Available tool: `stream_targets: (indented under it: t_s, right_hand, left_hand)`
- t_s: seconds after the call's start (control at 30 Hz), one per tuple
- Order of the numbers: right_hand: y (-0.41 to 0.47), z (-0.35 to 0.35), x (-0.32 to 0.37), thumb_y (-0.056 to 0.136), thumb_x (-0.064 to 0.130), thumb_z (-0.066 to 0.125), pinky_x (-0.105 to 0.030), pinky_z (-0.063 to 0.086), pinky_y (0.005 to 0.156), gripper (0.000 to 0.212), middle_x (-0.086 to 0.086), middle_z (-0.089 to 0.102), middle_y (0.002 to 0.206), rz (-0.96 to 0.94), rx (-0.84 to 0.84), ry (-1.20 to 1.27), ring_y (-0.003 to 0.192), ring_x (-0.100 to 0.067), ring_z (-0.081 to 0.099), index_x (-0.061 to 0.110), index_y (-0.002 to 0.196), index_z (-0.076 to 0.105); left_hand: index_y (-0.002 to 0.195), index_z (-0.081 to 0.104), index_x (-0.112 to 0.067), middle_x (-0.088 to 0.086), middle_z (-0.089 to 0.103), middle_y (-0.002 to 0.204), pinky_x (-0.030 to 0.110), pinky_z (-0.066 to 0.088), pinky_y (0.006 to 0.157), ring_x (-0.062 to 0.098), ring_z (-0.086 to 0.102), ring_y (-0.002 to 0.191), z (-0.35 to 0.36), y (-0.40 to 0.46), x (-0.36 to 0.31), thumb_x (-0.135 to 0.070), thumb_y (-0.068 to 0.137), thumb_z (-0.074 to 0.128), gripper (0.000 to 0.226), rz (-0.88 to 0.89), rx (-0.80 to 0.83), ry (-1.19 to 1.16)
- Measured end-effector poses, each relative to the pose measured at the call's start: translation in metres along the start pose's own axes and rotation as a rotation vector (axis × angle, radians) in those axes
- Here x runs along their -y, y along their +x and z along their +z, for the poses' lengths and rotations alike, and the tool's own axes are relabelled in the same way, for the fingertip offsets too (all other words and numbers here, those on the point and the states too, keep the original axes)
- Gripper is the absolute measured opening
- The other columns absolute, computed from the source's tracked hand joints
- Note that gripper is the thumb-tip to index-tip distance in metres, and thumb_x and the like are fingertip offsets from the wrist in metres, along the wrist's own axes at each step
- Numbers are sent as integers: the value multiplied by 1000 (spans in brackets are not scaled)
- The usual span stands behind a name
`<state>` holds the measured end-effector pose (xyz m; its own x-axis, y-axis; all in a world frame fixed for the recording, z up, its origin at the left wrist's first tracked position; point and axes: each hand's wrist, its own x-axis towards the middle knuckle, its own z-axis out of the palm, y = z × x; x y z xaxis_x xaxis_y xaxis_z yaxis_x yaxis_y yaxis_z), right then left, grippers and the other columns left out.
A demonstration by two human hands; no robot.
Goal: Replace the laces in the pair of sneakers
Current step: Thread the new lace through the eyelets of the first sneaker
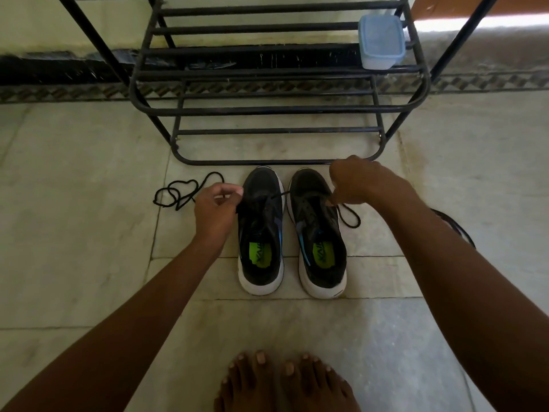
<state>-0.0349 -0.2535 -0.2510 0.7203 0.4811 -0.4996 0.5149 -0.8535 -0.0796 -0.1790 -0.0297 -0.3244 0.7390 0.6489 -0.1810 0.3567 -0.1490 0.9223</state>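
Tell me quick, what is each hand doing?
Left hand: pinching the lace at the left sneaker.
Right hand: pinching the same lace's other end, over the right sneaker.

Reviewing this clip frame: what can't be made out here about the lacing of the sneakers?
Head view only:
- Left sneaker: eyelets too dark to tell which the black lace passes through.
- Left hand: curled fingers hide the lace end it pinches.
- Right hand: covers the right sneaker toe and how the lace loop joins.
- Cord on the floor: mostly hidden behind the right forearm.
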Motion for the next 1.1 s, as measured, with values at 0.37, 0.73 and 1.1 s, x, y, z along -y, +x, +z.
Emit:
stream_targets:
  t_s: [0.37,0.73,1.1]
  right_hand:
    - [17,33,63,84,26,80,-30,52,88,56,-4,65,113,-378,-66,296,101,-19,62,19,136,59]
    - [16,30,75,81,30,82,-38,48,101,61,-4,47,127,-455,-191,286,118,-21,48,21,136,58]
    - [19,7,112,98,9,63,-22,57,68,14,-13,71,81,-527,-48,951,73,-21,72,3,110,66]
  left_hand:
    - [110,63,-44,-15,56,116,53,49,97,12,56,114,-23,-44,18,-47,73,75,39,391,289,459]
    - [103,71,-13,0,73,79,25,55,77,17,72,78,-67,-18,-36,-19,103,61,12,331,-1,15]
    - [103,71,-10,0,50,66,23,35,51,9,43,57,-88,4,-56,-31,109,48,32,309,-52,-126]
